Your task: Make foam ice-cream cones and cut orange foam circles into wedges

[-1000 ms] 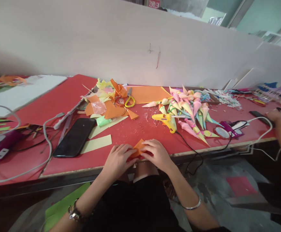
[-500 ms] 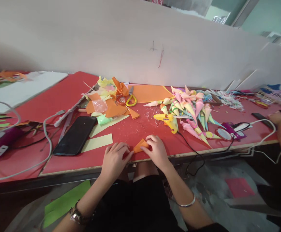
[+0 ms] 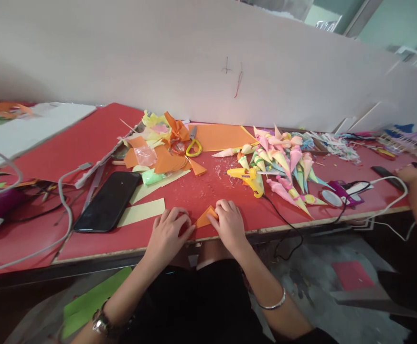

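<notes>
A small piece of orange paper [image 3: 204, 219], cone-like or folded to a point, lies at the red table's front edge between my hands. My right hand [image 3: 228, 222] is closed on its right side, thumb pressed on top of the paper. At the pointed left end, my left hand [image 3: 170, 231] pinches the tip between thumb and index finger. Just beyond my right hand sits a yellow hot glue gun [image 3: 251, 179]. Behind it is a pile of pastel paper cones [image 3: 283, 155]. Left of my left hand lies a pale yellow paper strip [image 3: 144, 212].
A black phone [image 3: 108, 200] lies to the left, near a white cable [image 3: 68, 205]. Orange paper pieces [image 3: 168, 160] and yellow-handled scissors [image 3: 194, 147] are farther back. At the right, another person's hand [image 3: 414, 177] is beside a dark phone-like object [image 3: 387, 177].
Both hands stay on the orange paper, with only slight finger movement. The view has shifted a little.
</notes>
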### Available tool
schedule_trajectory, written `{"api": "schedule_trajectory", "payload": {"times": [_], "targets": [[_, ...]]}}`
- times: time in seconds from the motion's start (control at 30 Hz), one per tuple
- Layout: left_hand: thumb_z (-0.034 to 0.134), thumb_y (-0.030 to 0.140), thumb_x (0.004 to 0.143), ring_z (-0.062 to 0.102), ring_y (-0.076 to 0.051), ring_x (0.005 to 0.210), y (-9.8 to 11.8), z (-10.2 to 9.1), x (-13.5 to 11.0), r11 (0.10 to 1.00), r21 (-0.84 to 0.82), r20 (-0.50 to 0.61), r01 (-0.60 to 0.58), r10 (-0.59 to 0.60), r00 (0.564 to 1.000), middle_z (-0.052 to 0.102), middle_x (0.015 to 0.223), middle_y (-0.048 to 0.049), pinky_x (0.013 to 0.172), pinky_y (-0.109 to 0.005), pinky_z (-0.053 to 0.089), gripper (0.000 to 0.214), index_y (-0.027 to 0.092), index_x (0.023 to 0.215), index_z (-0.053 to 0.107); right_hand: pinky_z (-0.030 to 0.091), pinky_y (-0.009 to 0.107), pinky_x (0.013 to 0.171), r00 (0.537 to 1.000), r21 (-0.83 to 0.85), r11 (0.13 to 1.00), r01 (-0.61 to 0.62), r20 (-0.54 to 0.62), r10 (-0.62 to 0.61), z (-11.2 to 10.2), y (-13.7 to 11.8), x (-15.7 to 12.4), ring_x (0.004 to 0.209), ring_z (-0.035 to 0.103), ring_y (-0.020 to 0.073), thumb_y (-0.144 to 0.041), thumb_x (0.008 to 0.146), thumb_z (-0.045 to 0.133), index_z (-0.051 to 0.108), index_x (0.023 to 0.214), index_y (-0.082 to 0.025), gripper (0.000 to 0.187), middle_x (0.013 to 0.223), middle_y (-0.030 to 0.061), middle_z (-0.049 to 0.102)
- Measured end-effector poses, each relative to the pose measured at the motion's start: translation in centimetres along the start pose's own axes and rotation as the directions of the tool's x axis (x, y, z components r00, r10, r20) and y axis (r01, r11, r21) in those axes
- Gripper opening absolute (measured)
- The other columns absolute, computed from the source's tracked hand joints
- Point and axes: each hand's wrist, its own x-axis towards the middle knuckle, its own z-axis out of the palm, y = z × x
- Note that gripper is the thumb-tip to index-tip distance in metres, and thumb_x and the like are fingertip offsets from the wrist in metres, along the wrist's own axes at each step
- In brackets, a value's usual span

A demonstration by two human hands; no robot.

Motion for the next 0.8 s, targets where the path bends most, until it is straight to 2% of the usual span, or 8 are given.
{"api": "schedule_trajectory", "payload": {"times": [0.1, 0.2, 0.33, 0.4, 0.5, 0.63, 0.7, 0.8], "targets": [[0.046, 0.034, 0.086, 0.051, -0.022, 0.094, -0.5, 0.0, -0.2, 1.000, 0.004, 0.010, -0.019, 0.019, 1.000, 0.059, 0.106, -0.0049, 0.078, -0.037, 0.040, 0.021, 0.025, 0.098, 0.060, 0.041, 0.034, 0.071, 1.000, -0.009, 1.000, -0.004, 0.009, 0.004, 0.0, -0.1, 0.0, 0.083, 0.048, 0.0212, -0.028, 0.083, 0.056, 0.059, 0.075, -0.019, 0.012, 0.092, 0.0069, 0.058], [0.044, 0.028, 0.087, 0.050, -0.022, 0.095, -0.6, -0.4, 0.0, 0.994, 0.035, 0.043, -0.102, 0.100, 0.994, 0.058, 0.109, -0.0044, 0.078, -0.037, 0.038, 0.029, 0.032, 0.114, 0.055, 0.042, 0.034, 0.072, 1.000, -0.013, 1.000, -0.012, 0.014, 0.012, 0.0, -0.1, 0.0, 0.084, 0.048, 0.0212, -0.028, 0.083, 0.057, 0.060, 0.076, -0.019, 0.012, 0.093, 0.0073, 0.058], [0.040, 0.017, 0.088, 0.048, -0.021, 0.096, -0.5, -1.5, 0.8, 0.943, 0.102, 0.134, -0.316, 0.302, 0.944, 0.055, 0.119, -0.0001, 0.083, -0.038, 0.034, 0.039, 0.041, 0.113, 0.057, 0.043, 0.033, 0.071, 1.000, -0.019, 1.000, -0.002, 0.002, 0.002, 0.2, 0.1, 0.2, 0.083, 0.049, 0.0211, -0.029, 0.083, 0.056, 0.060, 0.078, -0.018, 0.013, 0.093, 0.0071, 0.058], [0.040, 0.018, 0.088, 0.047, -0.022, 0.097, -0.7, -1.9, 1.2, 0.921, 0.125, 0.151, -0.368, 0.349, 0.925, 0.054, 0.122, 0.0011, 0.084, -0.038, 0.032, 0.038, 0.042, 0.111, 0.058, 0.043, 0.033, 0.070, 1.000, -0.020, 1.000, 0.000, -0.024, -0.001, 0.2, 0.0, 0.1, 0.082, 0.049, 0.0208, -0.029, 0.083, 0.056, 0.060, 0.078, -0.018, 0.013, 0.092, 0.0069, 0.058], [0.044, 0.023, 0.087, 0.047, -0.023, 0.096, -1.4, -1.7, 1.6, 0.915, 0.165, 0.135, -0.369, 0.350, 0.927, 0.055, 0.123, -0.0012, 0.084, -0.039, 0.031, 0.034, 0.040, 0.113, 0.059, 0.044, 0.034, 0.075, 0.991, -0.047, 0.999, 0.026, -0.130, -0.032, -0.1, -0.4, -0.6, 0.087, 0.049, 0.0220, -0.027, 0.084, 0.055, 0.061, 0.084, -0.018, 0.011, 0.096, 0.0088, 0.058], [0.043, 0.023, 0.087, 0.047, -0.023, 0.096, -2.1, -1.2, 1.7, 0.914, 0.173, 0.120, -0.367, 0.350, 0.929, 0.055, 0.123, -0.0023, 0.083, -0.039, 0.032, 0.034, 0.037, 0.115, 0.058, 0.041, 0.037, 0.088, 0.925, -0.113, 0.969, 0.218, -0.293, -0.243, -0.2, -1.1, -2.4, 0.100, 0.047, 0.0226, -0.020, 0.085, 0.051, 0.062, 0.102, -0.026, 0.021, 0.108, 0.0079, 0.056], [0.042, 0.026, 0.088, 0.047, -0.023, 0.095, -2.2, -0.9, 1.6, 0.920, 0.165, 0.109, -0.356, 0.341, 0.934, 0.056, 0.122, -0.0017, 0.082, -0.038, 0.033, 0.033, 0.038, 0.114, 0.059, 0.038, 0.038, 0.094, 0.902, -0.118, 0.948, 0.295, -0.294, -0.317, 0.1, -1.3, -3.0, 0.103, 0.046, 0.0216, -0.020, 0.086, 0.050, 0.062, 0.107, -0.032, 0.027, 0.112, 0.0060, 0.055], [0.046, 0.029, 0.086, 0.048, -0.023, 0.094, -2.4, -0.6, 1.6, 0.913, 0.179, 0.085, -0.367, 0.357, 0.930, 0.057, 0.119, -0.0021, 0.081, -0.036, 0.034, 0.031, 0.038, 0.112, 0.060, 0.036, 0.041, 0.098, 0.915, -0.082, 0.939, 0.333, -0.214, -0.343, 0.6, -1.1, -3.5, 0.108, 0.044, 0.0225, -0.025, 0.086, 0.051, 0.063, 0.108, -0.032, 0.026, 0.119, 0.0060, 0.052]]}}
